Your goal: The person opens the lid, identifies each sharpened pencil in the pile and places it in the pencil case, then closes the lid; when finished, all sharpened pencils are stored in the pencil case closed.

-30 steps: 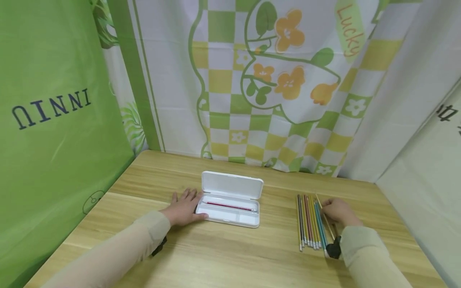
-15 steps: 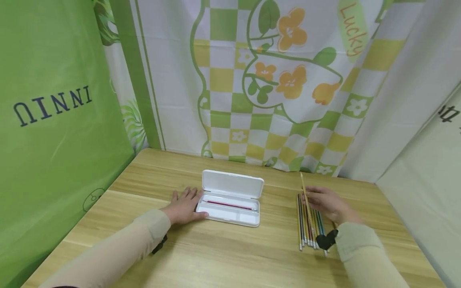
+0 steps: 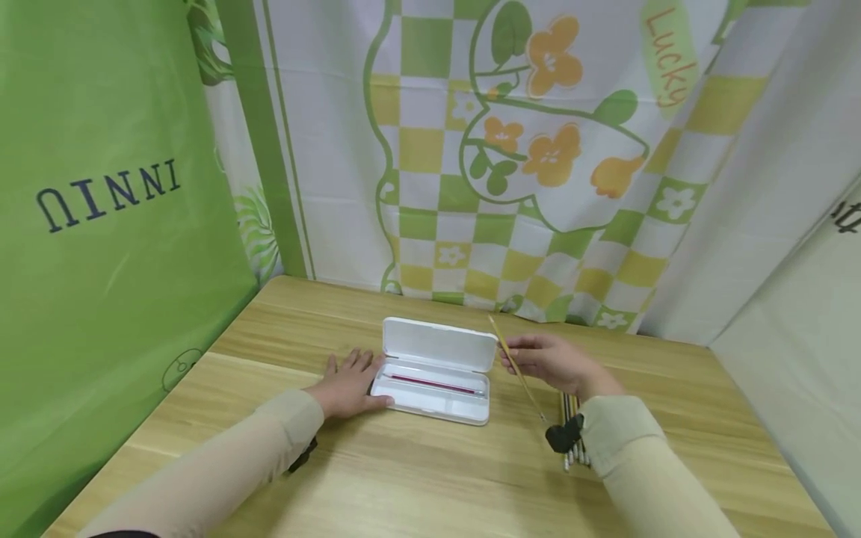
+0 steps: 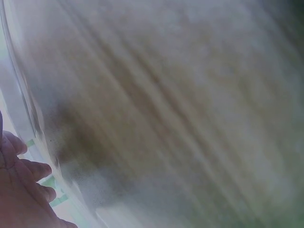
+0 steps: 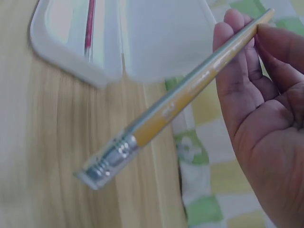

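Note:
My right hand pinches a yellow pencil between thumb and fingers, just right of a white pencil case. In the right wrist view, the pencil slants across with its metal ferrule end towards the camera. The case's lid is raised, and a single red pencil lies inside. Fingers spread, my left hand rests on the table against the case's left end. Beneath my right forearm lies a row of pencils, partly hidden by the sleeve and the wrist camera.
The wooden table reaches back to a checked, flowered curtain. Green cloth hangs along the left side, pale cloth along the right. A black wrist camera sits below my right hand.
My right hand has lifted the yellow pencil from the right side of the row and carried it left to beside the case. The left hand has stayed in place.

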A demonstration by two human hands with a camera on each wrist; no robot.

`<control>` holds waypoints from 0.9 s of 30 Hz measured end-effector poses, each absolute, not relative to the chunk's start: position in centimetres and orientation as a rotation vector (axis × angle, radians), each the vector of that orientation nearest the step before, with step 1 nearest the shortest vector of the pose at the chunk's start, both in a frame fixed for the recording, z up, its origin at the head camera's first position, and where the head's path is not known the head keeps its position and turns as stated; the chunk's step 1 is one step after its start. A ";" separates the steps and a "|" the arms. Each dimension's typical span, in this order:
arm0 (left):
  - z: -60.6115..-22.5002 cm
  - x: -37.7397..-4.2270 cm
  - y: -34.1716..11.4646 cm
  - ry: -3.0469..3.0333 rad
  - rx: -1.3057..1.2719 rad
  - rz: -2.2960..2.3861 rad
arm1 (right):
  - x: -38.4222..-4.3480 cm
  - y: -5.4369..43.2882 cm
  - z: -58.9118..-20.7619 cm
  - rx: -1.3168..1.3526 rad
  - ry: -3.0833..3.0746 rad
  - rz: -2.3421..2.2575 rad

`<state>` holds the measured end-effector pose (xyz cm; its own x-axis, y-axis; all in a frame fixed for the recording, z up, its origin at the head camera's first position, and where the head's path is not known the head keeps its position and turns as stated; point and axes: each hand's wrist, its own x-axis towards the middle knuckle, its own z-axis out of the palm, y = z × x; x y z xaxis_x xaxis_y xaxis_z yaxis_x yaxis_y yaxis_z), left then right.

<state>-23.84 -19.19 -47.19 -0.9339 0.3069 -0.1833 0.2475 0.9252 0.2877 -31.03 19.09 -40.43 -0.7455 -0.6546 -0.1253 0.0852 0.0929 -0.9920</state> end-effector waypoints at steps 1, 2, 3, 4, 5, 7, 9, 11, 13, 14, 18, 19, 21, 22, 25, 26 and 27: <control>-47.2 -23.8 -19.2 2.863 0.417 0.379 | -31.1 18.5 -40.4 -0.572 1.815 -1.701; -47.2 -23.9 -19.2 2.865 0.415 0.369 | -31.2 17.8 -40.3 -0.573 1.818 -1.690; -47.1 -23.9 -19.2 2.868 0.415 0.365 | -31.3 17.2 -40.2 -0.585 1.823 -1.674; -47.1 -23.8 -19.1 2.870 0.415 0.358 | -31.4 16.5 -40.1 -0.593 1.831 -1.659; -47.1 -23.8 -19.1 2.871 0.417 0.360 | -31.4 15.9 -40.1 -0.606 1.845 -1.639; -46.9 -23.8 -19.1 2.870 0.421 0.372 | -31.4 14.6 -40.0 -0.614 1.883 -1.594; -46.8 -23.7 -19.0 2.870 0.421 0.384 | -31.5 13.3 -39.9 -0.626 1.921 -1.550; -46.7 -23.6 -19.0 2.870 0.420 0.399 | -31.5 12.0 -39.9 -0.627 1.959 -1.518; -46.7 -23.5 -19.0 2.875 0.416 0.400 | -31.5 10.7 -39.9 -0.640 1.988 -1.498; -46.7 -23.5 -19.0 2.878 0.416 0.394 | -31.5 10.1 -39.9 -0.642 1.999 -1.495; -46.9 -23.6 -19.1 2.883 0.427 0.400 | -31.4 7.7 -40.0 -0.708 2.102 -1.443; -47.0 -23.7 -19.1 2.884 0.430 0.411 | -31.3 7.2 -40.1 -0.719 2.143 -1.416; -47.0 -23.6 -19.1 2.881 0.433 0.425 | -31.2 6.4 -40.3 -0.761 2.247 -1.323; -47.1 -23.7 -19.2 2.878 0.434 0.425 | -31.1 6.0 -40.5 -0.781 2.306 -1.260; -47.2 -23.6 -19.2 2.884 0.435 0.437 | -30.9 5.2 -41.0 -0.855 2.437 -1.080; -47.3 -23.6 -19.2 2.881 0.433 0.428 | -30.8 5.0 -41.2 -0.899 2.479 -1.018; -47.3 -23.7 -19.2 2.882 0.430 0.424 | -30.8 4.8 -41.3 -0.940 2.514 -0.966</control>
